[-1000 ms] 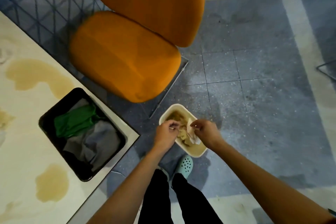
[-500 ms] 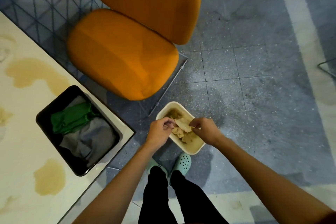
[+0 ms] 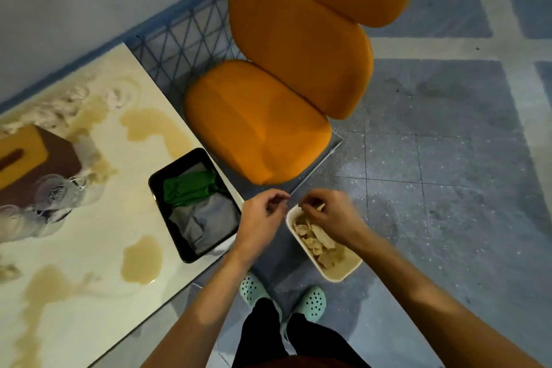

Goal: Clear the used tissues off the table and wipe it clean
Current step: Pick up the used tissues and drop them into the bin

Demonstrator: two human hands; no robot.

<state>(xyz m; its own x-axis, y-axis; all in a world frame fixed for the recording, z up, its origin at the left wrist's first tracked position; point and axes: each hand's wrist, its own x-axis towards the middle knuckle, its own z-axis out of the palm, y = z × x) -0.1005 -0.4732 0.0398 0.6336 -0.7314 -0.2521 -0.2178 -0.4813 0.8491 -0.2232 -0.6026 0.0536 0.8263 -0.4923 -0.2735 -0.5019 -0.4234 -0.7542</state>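
Observation:
A white bin [image 3: 343, 273] stands on the floor by my feet, and stained used tissues [image 3: 313, 237] lie inside it. My right hand [image 3: 331, 218] hovers over the bin's far end with its fingers loosely curled, and I see nothing plainly held. My left hand [image 3: 260, 218] hangs just left of the bin, fingers loosely curled and empty. The white table [image 3: 98, 236] at left carries brown spill patches [image 3: 142, 260]. More crumpled tissues [image 3: 59, 107] lie along its far edge.
A black tray [image 3: 158, 188] holding a green cloth [image 3: 188, 190] and a grey cloth [image 3: 203, 221] sits at the table's near corner. A brown tissue box [image 3: 33, 158] and clear glasses [image 3: 55, 194] stand further left. An orange chair [image 3: 257, 122] stands behind the bin.
Both hands were holding a tissue over the bin; it now lies in the bin. My left hand has moved off the bin to the left. The view has swung, showing more table.

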